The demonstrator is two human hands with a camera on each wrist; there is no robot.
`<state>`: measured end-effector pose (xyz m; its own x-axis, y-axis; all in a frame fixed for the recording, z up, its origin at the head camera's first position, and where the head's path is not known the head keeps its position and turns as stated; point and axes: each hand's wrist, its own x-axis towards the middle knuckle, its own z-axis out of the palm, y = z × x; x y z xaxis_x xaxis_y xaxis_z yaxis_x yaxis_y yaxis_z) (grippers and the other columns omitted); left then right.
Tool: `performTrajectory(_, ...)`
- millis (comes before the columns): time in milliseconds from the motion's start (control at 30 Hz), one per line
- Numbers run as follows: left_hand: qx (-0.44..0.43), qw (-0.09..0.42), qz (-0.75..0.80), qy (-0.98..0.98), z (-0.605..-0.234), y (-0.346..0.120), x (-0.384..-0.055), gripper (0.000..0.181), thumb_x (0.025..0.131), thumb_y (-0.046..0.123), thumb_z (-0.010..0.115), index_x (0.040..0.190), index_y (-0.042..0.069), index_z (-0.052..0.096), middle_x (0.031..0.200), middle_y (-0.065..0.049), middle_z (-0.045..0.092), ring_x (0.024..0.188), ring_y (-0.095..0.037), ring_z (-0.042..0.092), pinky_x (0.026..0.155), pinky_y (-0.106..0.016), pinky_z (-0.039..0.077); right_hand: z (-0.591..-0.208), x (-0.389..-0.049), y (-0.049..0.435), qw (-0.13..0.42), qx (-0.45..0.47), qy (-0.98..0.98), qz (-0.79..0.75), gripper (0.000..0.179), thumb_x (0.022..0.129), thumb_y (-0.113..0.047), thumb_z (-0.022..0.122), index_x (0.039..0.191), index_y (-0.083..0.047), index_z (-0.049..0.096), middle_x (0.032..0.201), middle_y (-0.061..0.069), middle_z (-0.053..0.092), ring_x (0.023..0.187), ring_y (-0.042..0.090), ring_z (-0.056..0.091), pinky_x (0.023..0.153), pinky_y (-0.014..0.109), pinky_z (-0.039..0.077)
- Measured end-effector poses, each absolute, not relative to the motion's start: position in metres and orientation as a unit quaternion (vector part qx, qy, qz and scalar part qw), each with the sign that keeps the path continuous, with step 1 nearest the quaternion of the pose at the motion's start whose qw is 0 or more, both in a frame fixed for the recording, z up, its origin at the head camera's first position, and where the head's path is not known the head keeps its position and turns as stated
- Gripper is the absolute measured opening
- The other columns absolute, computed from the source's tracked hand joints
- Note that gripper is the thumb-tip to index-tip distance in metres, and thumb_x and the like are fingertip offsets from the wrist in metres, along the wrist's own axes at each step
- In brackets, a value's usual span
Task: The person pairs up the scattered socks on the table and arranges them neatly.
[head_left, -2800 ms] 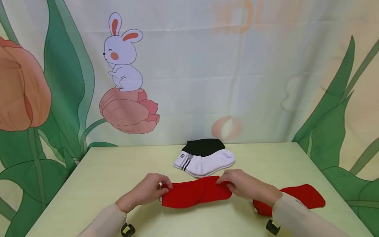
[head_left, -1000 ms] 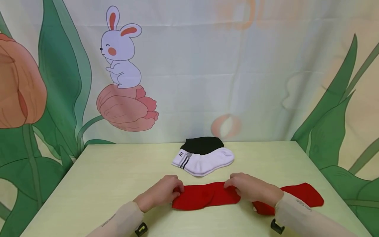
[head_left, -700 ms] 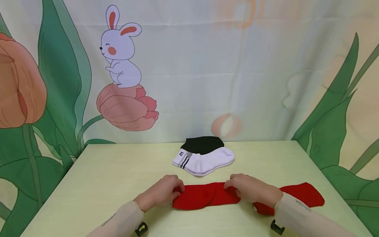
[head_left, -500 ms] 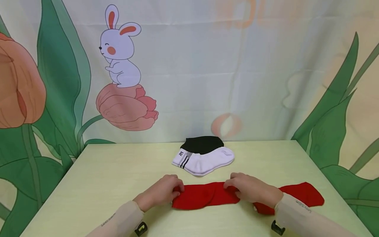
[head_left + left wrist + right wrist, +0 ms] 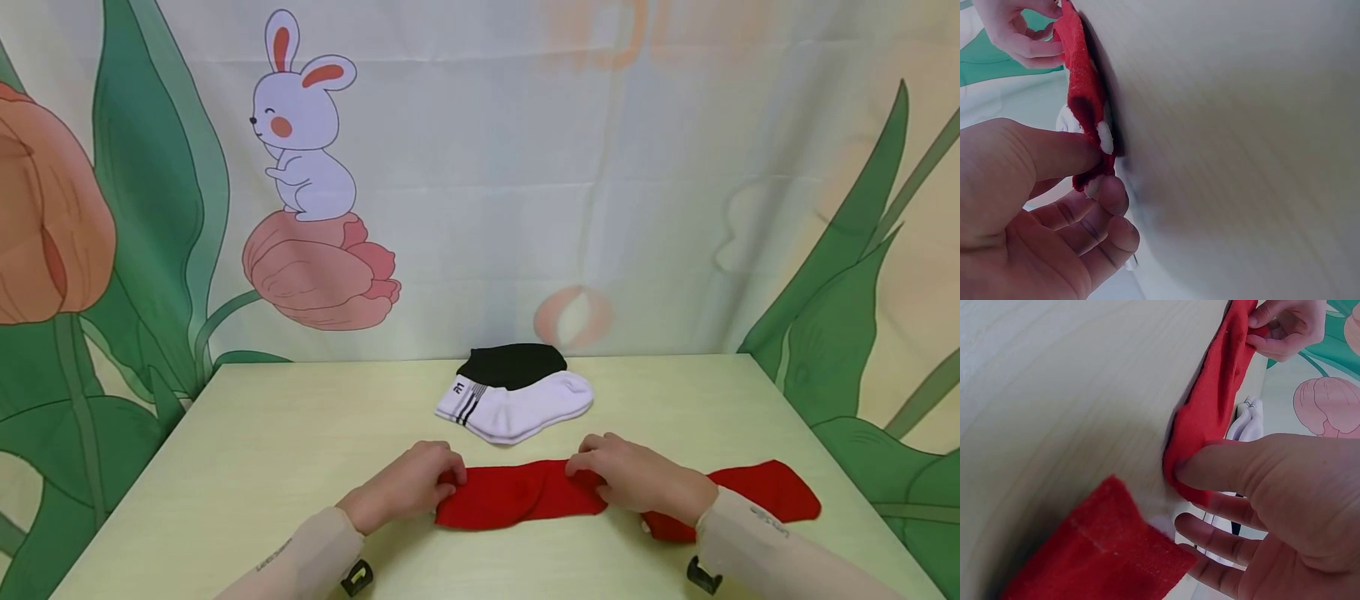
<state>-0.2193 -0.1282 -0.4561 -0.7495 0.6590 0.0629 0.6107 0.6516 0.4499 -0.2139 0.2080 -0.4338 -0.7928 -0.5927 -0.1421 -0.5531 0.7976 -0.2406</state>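
Note:
A red sock (image 5: pixel 510 496) lies stretched sideways near the middle of the table, its heel fold toward the centre. My left hand (image 5: pixel 416 486) pinches its left end, the cuff, between thumb and fingers; in the left wrist view the cuff (image 5: pixel 1094 134) shows a whitish inside. At the other end my right hand (image 5: pixel 633 473) pinches the sock, thumb on the near face, as the right wrist view shows. A second red sock (image 5: pixel 772 492) rests to the right, partly hidden under my right wrist and sleeve.
Behind the hands, a white sock pair (image 5: pixel 525 410) with dark stripes lies against a black sock (image 5: pixel 517 367). The pale wooden table (image 5: pixel 285 433) ends at a printed curtain (image 5: pixel 465 183) with a rabbit and tulips.
Since the earliest frame, both hands have shifted right and lowered the red sock toward the table, the left hand moving further. Over the last second they hold almost still.

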Motion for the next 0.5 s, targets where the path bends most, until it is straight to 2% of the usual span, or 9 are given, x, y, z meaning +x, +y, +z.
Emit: performTrajectory(500, 0.332, 0.077, 0.196, 0.92, -0.4478, -0.1217, -0.2165, 0.009, 0.091, 0.003, 0.074, 0.096, 0.01, 0.073, 0.089, 0.001, 0.059, 0.08, -0.012, 0.053, 0.073, -0.027, 0.05, -0.4353, -0.215, 0.2103, 0.11, -0.307, 0.941, -0.096, 0.037, 0.085, -0.005, 0.082, 0.119, -0.019, 0.073, 0.119, 0.002, 0.063, 0.108, 0.021, 0.056, 0.09, 0.04, 0.056)
